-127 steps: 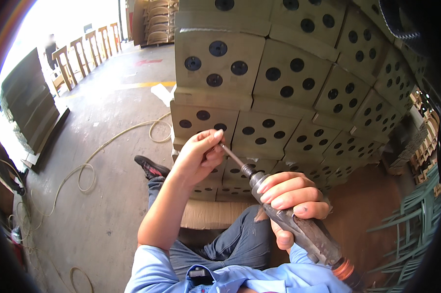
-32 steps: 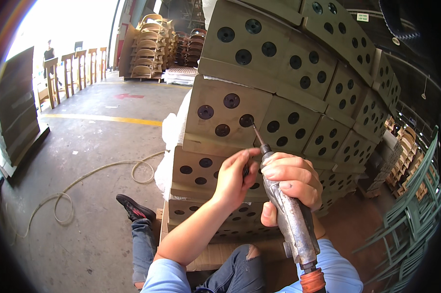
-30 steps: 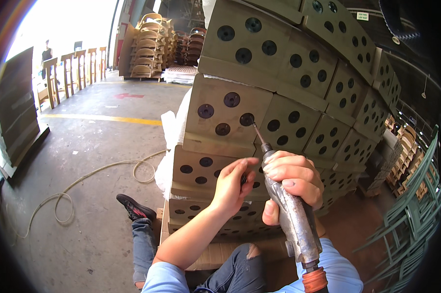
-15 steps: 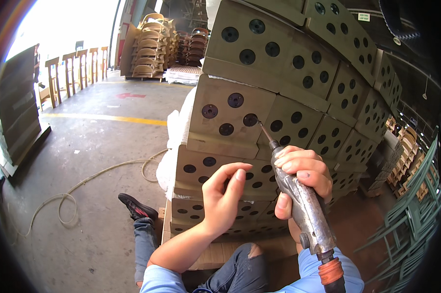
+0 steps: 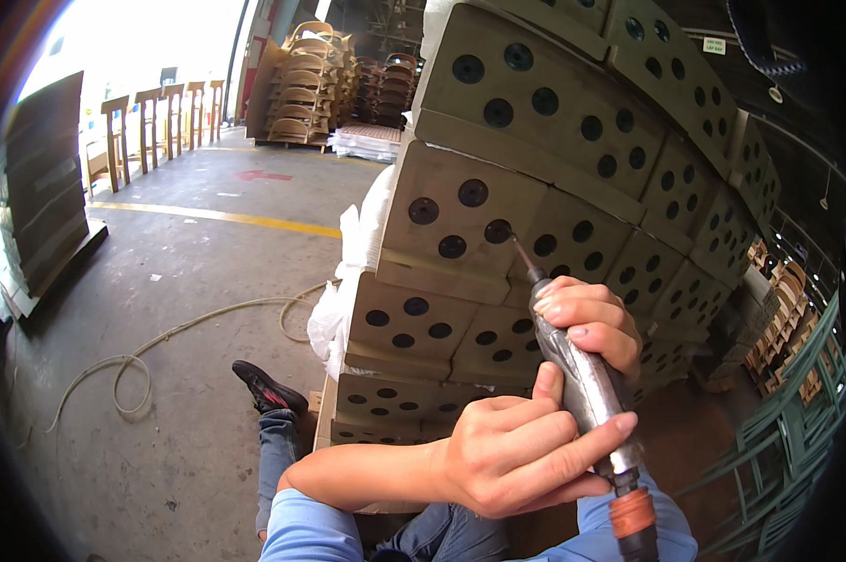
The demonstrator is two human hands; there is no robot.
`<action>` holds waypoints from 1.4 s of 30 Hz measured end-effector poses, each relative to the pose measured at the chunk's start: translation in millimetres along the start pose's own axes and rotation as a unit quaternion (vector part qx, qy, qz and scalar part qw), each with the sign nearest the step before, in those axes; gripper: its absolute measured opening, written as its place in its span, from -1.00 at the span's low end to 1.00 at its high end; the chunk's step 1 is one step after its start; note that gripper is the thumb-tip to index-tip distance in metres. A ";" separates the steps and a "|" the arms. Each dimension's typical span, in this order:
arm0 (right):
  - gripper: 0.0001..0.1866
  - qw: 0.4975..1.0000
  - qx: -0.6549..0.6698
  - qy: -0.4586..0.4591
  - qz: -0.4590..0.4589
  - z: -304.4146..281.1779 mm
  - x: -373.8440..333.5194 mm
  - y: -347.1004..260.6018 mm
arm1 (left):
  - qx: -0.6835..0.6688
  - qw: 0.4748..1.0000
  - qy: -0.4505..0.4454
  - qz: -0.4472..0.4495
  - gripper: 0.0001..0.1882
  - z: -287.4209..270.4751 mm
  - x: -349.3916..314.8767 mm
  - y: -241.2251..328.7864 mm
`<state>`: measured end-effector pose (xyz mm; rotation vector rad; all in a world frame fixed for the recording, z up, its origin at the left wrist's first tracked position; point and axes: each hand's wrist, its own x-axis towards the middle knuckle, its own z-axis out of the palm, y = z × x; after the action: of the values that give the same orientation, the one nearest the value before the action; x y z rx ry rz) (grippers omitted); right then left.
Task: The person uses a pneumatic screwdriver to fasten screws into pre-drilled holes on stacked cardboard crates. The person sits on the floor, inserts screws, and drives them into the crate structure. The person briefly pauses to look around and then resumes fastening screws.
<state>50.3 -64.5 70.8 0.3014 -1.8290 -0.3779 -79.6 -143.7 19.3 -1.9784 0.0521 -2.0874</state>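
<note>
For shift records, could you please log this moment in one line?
right hand: gripping grey metal driver; left hand: across driver's lower body; slim metal bit: tip near round black disc on olive panel

Two hands are in view, one left hand (image 5: 526, 454) and one right hand (image 5: 592, 323), with one power tool (image 5: 587, 375) carrying one thin bit (image 5: 528, 258). The box (image 5: 460, 218) nearest the bit's tip shows four black discs (image 5: 473, 193), and the box just below (image 5: 367, 356) shows four more. At left are one shoe (image 5: 269, 387), one hose (image 5: 181, 328), one yellow line (image 5: 282, 225), one red arrow (image 5: 263, 175) and, far off, five wooden chairs (image 5: 115, 105).
</note>
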 end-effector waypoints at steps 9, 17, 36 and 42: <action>-0.67 1.000 -0.005 0.000 0.007 -0.5 -8.2 6.2 | -0.020 1.000 -0.002 -0.002 -0.46 0.1 -5.3 -7.8; -0.58 0.999 -0.018 -0.026 0.017 -1.4 -5.0 13.0 | -0.050 0.976 0.082 -0.198 -0.71 -8.7 -35.6 -7.8; -0.48 0.999 -0.002 -0.038 0.016 -12.6 -13.6 -33.8 | -0.180 0.405 0.156 -0.883 -0.85 -17.0 -372.3 68.8; -0.48 0.996 0.043 -0.037 0.074 -25.6 -22.7 -62.8 | -0.231 0.531 0.161 -0.799 -0.84 -31.1 -246.8 11.7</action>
<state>82.1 -115.7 32.2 0.2110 -1.9300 -0.2105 -99.6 -106.8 -226.2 -1.7920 -2.1427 -3.6507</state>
